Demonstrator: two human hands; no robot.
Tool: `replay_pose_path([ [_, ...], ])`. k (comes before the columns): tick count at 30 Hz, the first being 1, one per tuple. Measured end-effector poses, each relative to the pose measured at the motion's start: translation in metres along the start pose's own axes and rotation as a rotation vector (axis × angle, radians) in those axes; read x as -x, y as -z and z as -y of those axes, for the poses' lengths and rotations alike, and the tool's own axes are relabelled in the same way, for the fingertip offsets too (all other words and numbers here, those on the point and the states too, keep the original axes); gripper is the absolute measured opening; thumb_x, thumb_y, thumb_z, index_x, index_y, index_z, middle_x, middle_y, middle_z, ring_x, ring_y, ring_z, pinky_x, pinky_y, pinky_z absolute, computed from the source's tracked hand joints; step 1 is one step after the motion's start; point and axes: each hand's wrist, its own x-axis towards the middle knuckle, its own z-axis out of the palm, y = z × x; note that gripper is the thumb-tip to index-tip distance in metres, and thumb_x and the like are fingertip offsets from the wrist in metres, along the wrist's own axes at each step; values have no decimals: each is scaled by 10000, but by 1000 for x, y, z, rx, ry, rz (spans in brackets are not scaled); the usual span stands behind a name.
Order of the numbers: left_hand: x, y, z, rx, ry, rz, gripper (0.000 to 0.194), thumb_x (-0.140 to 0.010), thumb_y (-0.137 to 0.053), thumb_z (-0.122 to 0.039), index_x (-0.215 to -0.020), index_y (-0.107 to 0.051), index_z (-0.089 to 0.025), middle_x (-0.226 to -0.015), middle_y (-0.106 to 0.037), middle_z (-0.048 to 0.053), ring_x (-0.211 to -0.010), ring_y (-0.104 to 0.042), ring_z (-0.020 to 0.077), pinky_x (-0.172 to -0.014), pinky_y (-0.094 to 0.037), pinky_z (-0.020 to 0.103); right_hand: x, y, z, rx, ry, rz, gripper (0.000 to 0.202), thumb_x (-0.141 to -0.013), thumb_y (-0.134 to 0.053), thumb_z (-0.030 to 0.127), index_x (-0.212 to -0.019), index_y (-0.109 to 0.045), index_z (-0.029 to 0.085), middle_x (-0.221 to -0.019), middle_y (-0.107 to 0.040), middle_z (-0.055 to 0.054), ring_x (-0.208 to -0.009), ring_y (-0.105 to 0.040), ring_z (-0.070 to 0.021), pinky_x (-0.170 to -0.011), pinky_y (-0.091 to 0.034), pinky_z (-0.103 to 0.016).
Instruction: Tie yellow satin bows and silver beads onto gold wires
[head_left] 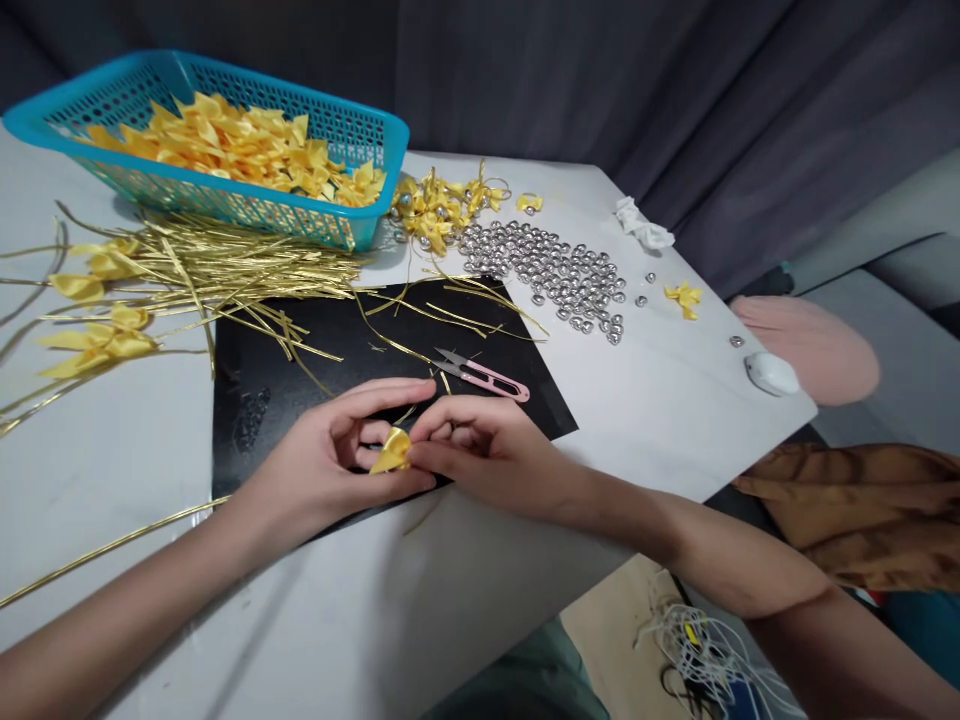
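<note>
Dark curtain at twelve, white table below. Blue basket at eleven. Left hand half-curled, grip unclear; right hand pinches. Snips at two from yellow ribbon, between both hands.

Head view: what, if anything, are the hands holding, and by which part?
A yellow ribbon piece: the right hand pinches its right edge between thumb and fingers. The left hand curls around its left side; whether it grips too cannot be told.

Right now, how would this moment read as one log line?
left hand: cupped around folded yellow satin ribbon; right hand: pinching it; beyond: pink-handled metal snips on black rectangular mat
</note>
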Motion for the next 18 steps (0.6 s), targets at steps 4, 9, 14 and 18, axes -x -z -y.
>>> replay_pose_path([
  [4, 0, 1, -4, 86, 35, 1, 441, -645, -831, -294, -1073, -733, -262, -1193, -686, 50, -719, -671, 114, -635, -574, 177, -1, 2, 6, -84, -57, -21, 319, -742, -734, 419, -767, -558, 154, -650, -484, 59, -522, -365, -42, -461, -260, -186],
  [9, -1, 2, -11, 150, 60, -40, 301, -733, -774, -280, -1030, -750, -236, -1152, -703, 50, -732, -657, 99, -660, -546, 155, -2, 6, 7, -155, -60, -59, 283, -778, -712, 381, -793, -535, 162, -612, -428, 84, -479, -292, -34, -426, -202, -187],
  [14, -1, 1, -11, 131, 63, -57, 266, -740, -767, -284, -1001, -757, -232, -1142, -713, 49, -758, -665, 114, -653, -539, 157, -2, 7, 2, -173, -75, 7, 266, -840, -649, 402, -842, -502, 180, -562, -418, 100, -425, -305, -33, -389, -216, -178],
  [18, -1, 1, -12, 84, 75, -85, 265, -724, -774, -333, -960, -770, -212, -1124, -730, 68, -875, -690, 177, -731, -557, 195, -3, 7, 1, -146, -135, 34, 269, -826, -670, 383, -901, -490, 197, -586, -439, 109, -398, -359, -27, -370, -329, -148],
])
